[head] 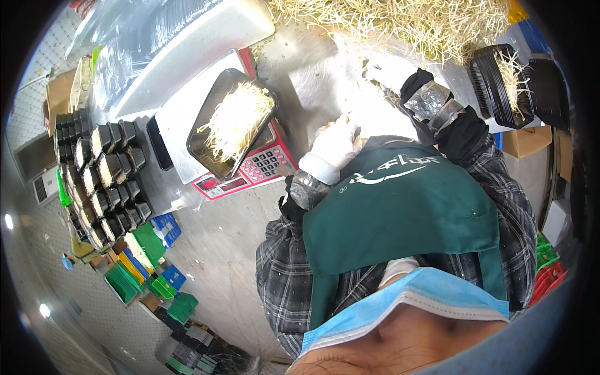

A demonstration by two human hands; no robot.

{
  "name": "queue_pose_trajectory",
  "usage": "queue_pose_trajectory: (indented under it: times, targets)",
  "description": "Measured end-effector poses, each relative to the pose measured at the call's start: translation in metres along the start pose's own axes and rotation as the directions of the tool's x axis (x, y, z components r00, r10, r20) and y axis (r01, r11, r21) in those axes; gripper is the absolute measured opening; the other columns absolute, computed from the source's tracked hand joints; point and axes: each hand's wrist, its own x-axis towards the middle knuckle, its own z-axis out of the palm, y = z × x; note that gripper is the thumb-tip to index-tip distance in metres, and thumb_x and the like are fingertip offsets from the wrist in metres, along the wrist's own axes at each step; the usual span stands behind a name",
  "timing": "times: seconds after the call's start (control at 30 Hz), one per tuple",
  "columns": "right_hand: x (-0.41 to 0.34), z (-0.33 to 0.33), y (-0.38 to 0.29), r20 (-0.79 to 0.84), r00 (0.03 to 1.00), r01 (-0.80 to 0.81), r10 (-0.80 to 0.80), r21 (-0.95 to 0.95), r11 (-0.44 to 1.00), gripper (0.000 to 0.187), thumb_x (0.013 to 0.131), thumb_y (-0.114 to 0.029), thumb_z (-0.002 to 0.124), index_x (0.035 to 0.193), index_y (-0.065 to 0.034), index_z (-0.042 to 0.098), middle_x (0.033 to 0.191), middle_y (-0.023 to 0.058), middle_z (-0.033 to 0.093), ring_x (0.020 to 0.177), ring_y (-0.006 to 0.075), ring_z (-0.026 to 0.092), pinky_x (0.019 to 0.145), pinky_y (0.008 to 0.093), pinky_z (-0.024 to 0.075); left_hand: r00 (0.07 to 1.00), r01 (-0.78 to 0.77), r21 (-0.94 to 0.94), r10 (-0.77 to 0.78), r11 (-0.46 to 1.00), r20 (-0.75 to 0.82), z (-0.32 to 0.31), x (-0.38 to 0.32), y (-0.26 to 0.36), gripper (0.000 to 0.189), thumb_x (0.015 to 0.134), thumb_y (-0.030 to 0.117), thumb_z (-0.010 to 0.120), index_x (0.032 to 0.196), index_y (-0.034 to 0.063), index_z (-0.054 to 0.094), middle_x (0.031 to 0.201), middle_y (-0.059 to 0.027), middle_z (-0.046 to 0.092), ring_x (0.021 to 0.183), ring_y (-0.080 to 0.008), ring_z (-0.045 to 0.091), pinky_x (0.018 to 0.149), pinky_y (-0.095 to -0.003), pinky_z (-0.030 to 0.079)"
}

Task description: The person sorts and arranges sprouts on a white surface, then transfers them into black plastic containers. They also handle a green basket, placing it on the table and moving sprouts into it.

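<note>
Gloved in white, my left hand (333, 143) is over the steel table close to the green apron, its fingers curled; whether it holds anything is hard to see. My right hand (386, 72), also in a white glove, reaches to the near edge of the bean sprout heap (398, 23); glare washes out its fingers. Left of my left hand, a black plastic tray (199, 133) with a bunch of bean sprouts (241, 119) rests tilted across the white plate of a digital scale (267, 164) with a red and white keypad.
Stacked black trays (501, 89) with loose sprouts on top stand at the right. Many filled trays (105, 173) are piled at the left table edge. Clear plastic packaging (140, 51) lies at the upper left. Green crates (124, 281) and a person (84, 248) are farther off at lower left.
</note>
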Motion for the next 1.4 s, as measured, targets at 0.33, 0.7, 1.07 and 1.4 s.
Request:
queue_pose_trajectory:
  times: [0.33, 0.7, 1.07, 1.4]
  targets:
    - [-0.053, -0.063, -0.027, -0.122, 0.956, -0.049, 0.266, 0.830, 0.556, 0.019, 0.085, -0.017, 0.060, 0.097, -0.0027, 0.060, 0.076, 0.0009, 0.059, 0.058, 0.0057, 0.054, 0.051, 0.0190, 0.0414, 0.997, -0.059, -0.104, 0.063, 0.993, 0.039, 0.005, 0.012, 0.005, 0.045, 0.083, 0.031, 0.054, 0.120, 0.0066, 0.047, 0.106, -0.0149, 0.058, 0.096, -0.0300, 0.056, 0.082, -0.0372, 0.045]
    - [-0.156, -0.098, 0.010, 0.385, 0.821, -0.560, 0.422, 0.400, 0.725, 0.010, 0.074, -0.015, 0.059, 0.068, -0.0077, 0.063, 0.059, 0.0050, 0.059, 0.053, 0.0135, 0.056, 0.048, 0.0271, 0.0424, 0.773, -0.012, 0.278, 0.185, 0.961, -0.607, 0.000, 0.105, -0.036, 0.060, 0.073, 0.016, 0.062, 0.127, 0.0026, 0.039, 0.111, -0.0185, 0.052, 0.094, -0.0331, 0.054, 0.080, -0.0412, 0.046]
    - [0.008, 0.007, -0.047, -0.416, 0.904, 0.013, -0.095, -0.197, 0.980, 0.041, 0.082, -0.030, 0.052, 0.115, -0.0044, 0.054, 0.113, 0.0156, 0.054, 0.102, 0.0312, 0.052, 0.087, 0.0388, 0.0423, 0.758, -0.131, 0.135, 0.187, 0.982, -0.625, 0.032, 0.062, -0.051, 0.050, 0.078, 0.002, 0.049, 0.127, -0.0021, 0.038, 0.093, -0.0207, 0.055, 0.083, -0.0361, 0.055, 0.073, -0.0420, 0.047]
    - [-0.130, -0.118, 0.003, 0.495, 0.854, -0.510, 0.159, 0.738, 0.441, 0.020, 0.081, -0.017, 0.062, 0.091, -0.0006, 0.060, 0.075, 0.0075, 0.064, 0.056, 0.0115, 0.057, 0.054, 0.0256, 0.0471, 0.820, -0.039, 0.121, 0.101, 0.992, -0.563, -0.007, 0.129, -0.039, 0.068, 0.074, 0.012, 0.060, 0.133, 0.0020, 0.028, 0.130, -0.0235, 0.034, 0.108, -0.0406, 0.043, 0.090, -0.0454, 0.040]
